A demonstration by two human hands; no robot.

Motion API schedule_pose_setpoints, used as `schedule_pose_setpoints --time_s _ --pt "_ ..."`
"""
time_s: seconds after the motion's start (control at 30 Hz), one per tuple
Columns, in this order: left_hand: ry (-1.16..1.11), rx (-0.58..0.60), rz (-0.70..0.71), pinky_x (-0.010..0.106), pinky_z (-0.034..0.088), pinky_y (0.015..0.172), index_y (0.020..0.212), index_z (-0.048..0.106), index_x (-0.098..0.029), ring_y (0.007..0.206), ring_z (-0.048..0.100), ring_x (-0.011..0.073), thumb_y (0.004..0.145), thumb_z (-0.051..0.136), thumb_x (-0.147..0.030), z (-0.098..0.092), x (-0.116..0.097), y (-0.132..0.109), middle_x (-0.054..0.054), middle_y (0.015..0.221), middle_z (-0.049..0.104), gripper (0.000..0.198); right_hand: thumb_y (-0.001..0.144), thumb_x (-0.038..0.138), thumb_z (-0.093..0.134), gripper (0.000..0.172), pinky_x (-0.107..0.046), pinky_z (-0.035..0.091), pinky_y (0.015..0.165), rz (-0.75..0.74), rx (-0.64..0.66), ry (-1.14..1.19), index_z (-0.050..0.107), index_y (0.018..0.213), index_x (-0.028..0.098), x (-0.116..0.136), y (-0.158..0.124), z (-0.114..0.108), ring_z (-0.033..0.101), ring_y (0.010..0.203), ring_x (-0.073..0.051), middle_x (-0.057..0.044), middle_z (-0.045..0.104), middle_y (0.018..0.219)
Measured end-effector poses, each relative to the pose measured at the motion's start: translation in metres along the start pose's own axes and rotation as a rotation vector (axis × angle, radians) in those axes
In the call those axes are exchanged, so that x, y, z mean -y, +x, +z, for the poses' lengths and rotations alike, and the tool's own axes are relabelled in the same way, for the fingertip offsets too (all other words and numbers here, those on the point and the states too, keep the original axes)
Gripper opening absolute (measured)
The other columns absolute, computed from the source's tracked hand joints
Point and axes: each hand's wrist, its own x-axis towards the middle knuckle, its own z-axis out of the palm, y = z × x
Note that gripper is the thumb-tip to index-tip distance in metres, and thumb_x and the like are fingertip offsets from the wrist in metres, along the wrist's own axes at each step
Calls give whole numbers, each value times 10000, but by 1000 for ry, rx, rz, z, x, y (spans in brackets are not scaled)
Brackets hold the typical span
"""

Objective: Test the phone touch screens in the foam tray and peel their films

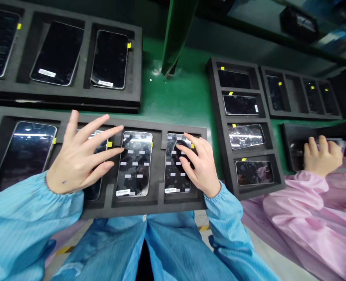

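A black foam tray [158,207] lies before me with phone-like screens in its compartments. My left hand [83,156] is spread wide over the second screen [94,191] from the left, hiding much of it. Its fingertips reach the left edge of the third screen [134,168], which carries several small pale marks and a white label. On the rightmost screen [173,179], marked likewise, the fingertips of my right hand [199,162] rest near the upper part, fingers apart. A large dark screen [23,156] fills the leftmost compartment.
Another foam tray [136,70] with screens stands at the back left, and an upright tray [216,101] is close on my right. Farther right are a third tray [302,115] and a co-worker's hand [322,156] in a pink sleeve. A green post [175,39] rises behind.
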Motion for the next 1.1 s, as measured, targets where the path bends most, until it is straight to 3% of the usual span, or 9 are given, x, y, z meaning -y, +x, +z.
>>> schedule_pose_setpoints --time_s 0.23,0.43,0.6,0.87,1.1 --pt "29 38 -62 768 261 1004 1300 544 -168 1513 182 361 1047 257 -490 7 -3 6 59 1649 216 500 983 240 501 240 -498 423 1105 57 -55 -19 706 1102 202 -1 -5 1 545 1251 -258 -124 590 1394" --pt "105 93 -96 763 240 1030 1311 541 -181 1527 141 349 1040 193 -549 12 -4 7 66 1662 178 574 1008 384 468 391 -552 324 1170 77 127 -130 582 1358 251 3 9 0 448 1353 -291 -140 397 1569" --pt "70 41 -104 765 100 1189 1385 507 -224 1537 174 354 1023 194 -556 15 -6 8 70 1674 168 583 1023 412 429 408 -615 235 1202 24 247 -154 565 1369 242 4 20 3 379 1426 -301 -146 333 1610" --pt "71 144 -100 665 32 1234 1437 467 -287 1558 130 325 1003 263 -524 25 -8 13 83 1674 170 535 1022 342 444 310 -533 273 1206 156 15 -166 657 1225 241 0 1 0 437 1372 -250 -111 457 1526" --pt "14 66 -91 644 21 1243 1497 366 -333 1560 124 314 1001 238 -533 23 -11 15 60 1681 148 550 1016 387 464 373 -576 257 1203 188 159 -183 563 1363 294 -1 0 1 399 1409 -271 -105 349 1606"
